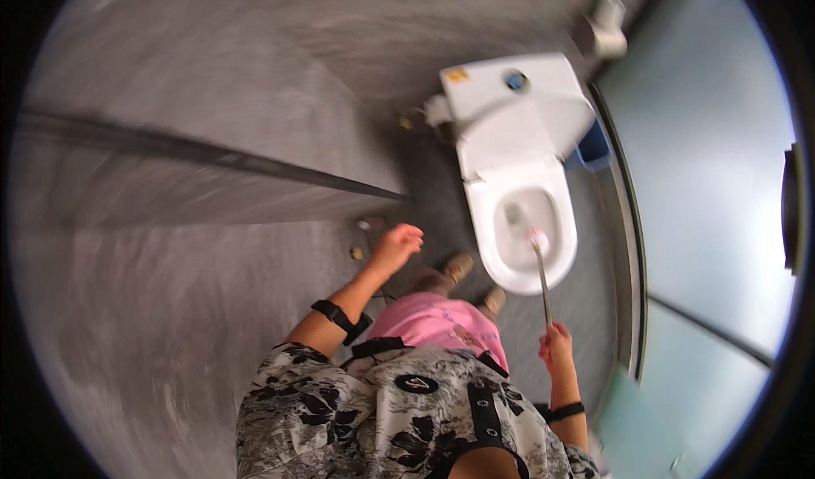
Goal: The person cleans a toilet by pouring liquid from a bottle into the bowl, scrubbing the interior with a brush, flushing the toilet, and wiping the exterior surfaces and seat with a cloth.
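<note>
My right hand (556, 343) is closed around the long thin handle of a toilet brush (542, 281). The brush's pinkish-white head (537, 237) is inside the bowl of the white toilet (477, 224), near its front part. My left hand (402, 240) hangs to the left of the toilet, away from it, with its fingers curled; blur hides whether anything is between them. The toilet lid (509, 135) is raised against the cistern (547, 71), which has a round flush button (516, 81) on top.
A blue bin (593, 146) stands right of the cistern, beside a frosted glass partition (694, 160). White rolls (609, 27) are at the upper right wall. A grey wall (191, 288) lies on the left. Small yellowish objects (356, 253) lie left of my left hand.
</note>
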`<move>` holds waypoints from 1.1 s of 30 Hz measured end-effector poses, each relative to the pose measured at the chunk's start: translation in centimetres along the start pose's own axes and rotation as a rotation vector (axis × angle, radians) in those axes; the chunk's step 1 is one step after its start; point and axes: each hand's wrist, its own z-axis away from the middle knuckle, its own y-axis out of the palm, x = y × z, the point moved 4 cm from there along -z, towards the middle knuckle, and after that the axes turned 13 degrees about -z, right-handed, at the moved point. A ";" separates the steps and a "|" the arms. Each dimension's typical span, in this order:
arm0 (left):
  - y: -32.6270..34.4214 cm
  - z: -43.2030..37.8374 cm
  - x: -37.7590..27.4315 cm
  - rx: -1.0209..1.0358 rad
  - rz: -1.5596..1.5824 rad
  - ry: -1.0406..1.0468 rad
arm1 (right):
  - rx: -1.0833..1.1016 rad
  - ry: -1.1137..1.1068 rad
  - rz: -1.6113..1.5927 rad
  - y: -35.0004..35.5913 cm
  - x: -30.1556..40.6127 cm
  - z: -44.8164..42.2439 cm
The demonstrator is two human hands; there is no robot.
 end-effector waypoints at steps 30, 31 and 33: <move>-13.6 28.1 5.7 -1.015 -0.370 -0.050 | 0.909 -0.135 0.918 38.3 1.2 -2.8; -14.0 27.5 5.3 -0.943 -0.430 -0.029 | 0.889 -0.122 0.907 37.3 0.8 -3.3; -14.5 27.7 6.0 -0.959 -0.151 0.029 | 0.853 -0.118 0.873 35.5 0.7 -3.9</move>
